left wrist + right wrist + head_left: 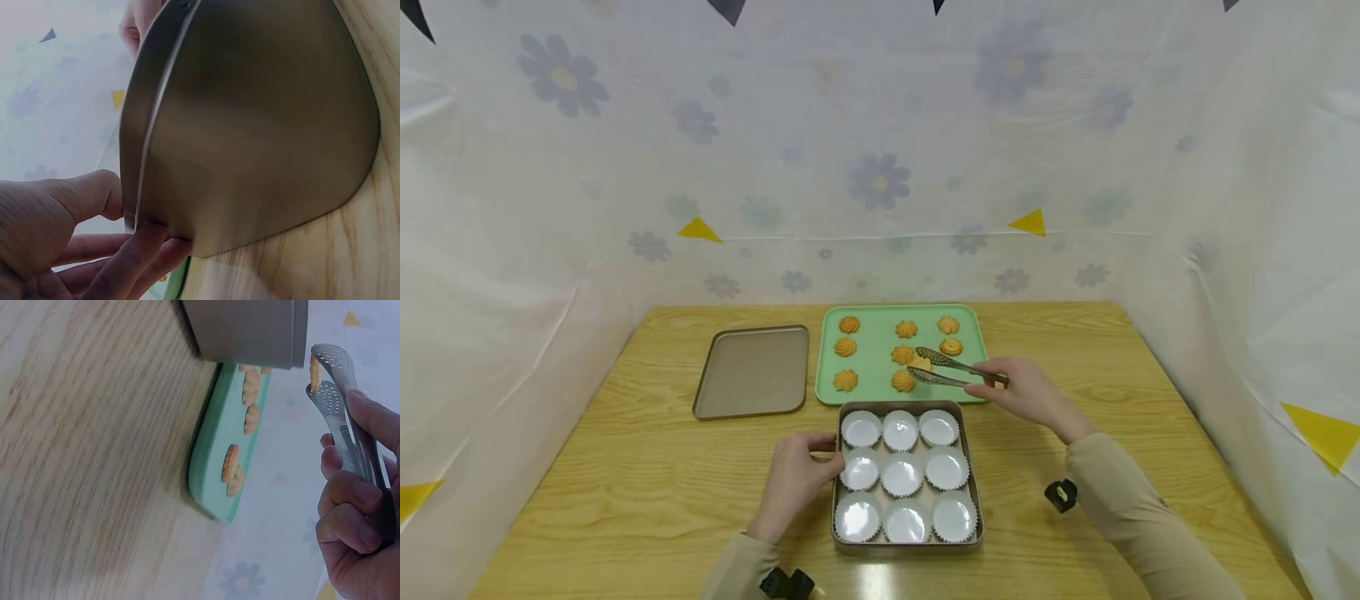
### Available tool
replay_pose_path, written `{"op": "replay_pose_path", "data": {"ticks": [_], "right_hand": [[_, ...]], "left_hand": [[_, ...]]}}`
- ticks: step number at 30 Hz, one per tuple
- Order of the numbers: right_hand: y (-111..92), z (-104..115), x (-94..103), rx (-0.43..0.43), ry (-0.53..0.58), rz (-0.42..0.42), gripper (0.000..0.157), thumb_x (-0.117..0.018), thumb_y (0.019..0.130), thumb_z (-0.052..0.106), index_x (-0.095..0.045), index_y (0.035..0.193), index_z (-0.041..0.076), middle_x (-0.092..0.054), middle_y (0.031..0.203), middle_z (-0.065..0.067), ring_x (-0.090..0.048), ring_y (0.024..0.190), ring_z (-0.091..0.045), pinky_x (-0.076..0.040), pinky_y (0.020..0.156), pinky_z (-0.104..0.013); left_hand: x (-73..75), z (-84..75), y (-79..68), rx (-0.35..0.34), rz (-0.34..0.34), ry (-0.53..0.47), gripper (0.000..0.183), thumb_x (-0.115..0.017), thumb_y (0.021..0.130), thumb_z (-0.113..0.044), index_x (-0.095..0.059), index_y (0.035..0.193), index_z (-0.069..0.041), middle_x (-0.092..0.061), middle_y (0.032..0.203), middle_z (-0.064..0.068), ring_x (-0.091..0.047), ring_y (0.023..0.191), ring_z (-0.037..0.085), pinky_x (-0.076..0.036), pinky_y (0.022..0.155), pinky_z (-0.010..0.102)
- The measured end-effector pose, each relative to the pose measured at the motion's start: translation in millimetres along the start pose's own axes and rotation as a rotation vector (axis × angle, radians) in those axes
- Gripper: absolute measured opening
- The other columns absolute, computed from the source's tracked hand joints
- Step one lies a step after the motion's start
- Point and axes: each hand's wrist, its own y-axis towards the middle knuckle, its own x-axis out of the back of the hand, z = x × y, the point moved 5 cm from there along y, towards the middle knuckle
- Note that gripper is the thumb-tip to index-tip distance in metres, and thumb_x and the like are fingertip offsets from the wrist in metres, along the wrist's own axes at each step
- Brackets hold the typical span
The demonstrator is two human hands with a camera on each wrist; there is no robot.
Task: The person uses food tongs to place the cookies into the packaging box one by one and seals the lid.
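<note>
In the head view my right hand (1022,392) grips metal tongs (958,364) with perforated tips. A golden cookie (315,373) is pinched between those tips, raised off the green tray (874,358). My left hand (797,475) holds the left wall of a deep square baking tin (976,467), thumb at the rim and fingers against the outside. White fluted paper cups (902,475) sit in rows inside the tin, with no cookies in them. In the left wrist view the tin's outer wall (250,137) fills most of the picture.
Several piped cookies (846,380) lie on the green tray behind the tin. A flat brown square lid or tray (752,371) rests on the wooden table (647,467) at left. Flower-patterned white sheeting (880,125) encloses the back and sides.
</note>
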Motion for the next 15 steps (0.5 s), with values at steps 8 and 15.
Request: {"op": "replay_pose_path", "data": {"ticks": [8, 15], "right_hand": [[4, 22, -8.7, 0.110, -0.057, 0.010, 0.018, -0.073, 0.091, 0.028, -0.074, 0.101, 0.013, -0.049, 0.068, 0.009, -0.036, 0.062, -0.004, -0.033, 0.056, -0.019], [6, 39, -17.4, 0.160, -0.063, 0.041, 0.030, -0.072, 0.092, 0.028, -0.073, 0.115, 0.008, -0.050, 0.069, 0.010, -0.038, 0.063, -0.002, -0.034, 0.059, -0.019]], "left_hand": [[0.8, 0.5, -0.1, -0.007, -0.002, 0.005, 0.033, -0.071, 0.074, -0.003, -0.075, 0.106, 0.006, -0.078, 0.095, 0.020, -0.076, 0.083, 0.028, -0.059, 0.061, 0.022], [0.2, 0.8, -0.4, -0.007, 0.010, -0.010, 0.034, -0.071, 0.075, -0.003, -0.074, 0.108, 0.007, -0.078, 0.096, 0.021, -0.076, 0.085, 0.029, -0.059, 0.060, 0.021]]}}
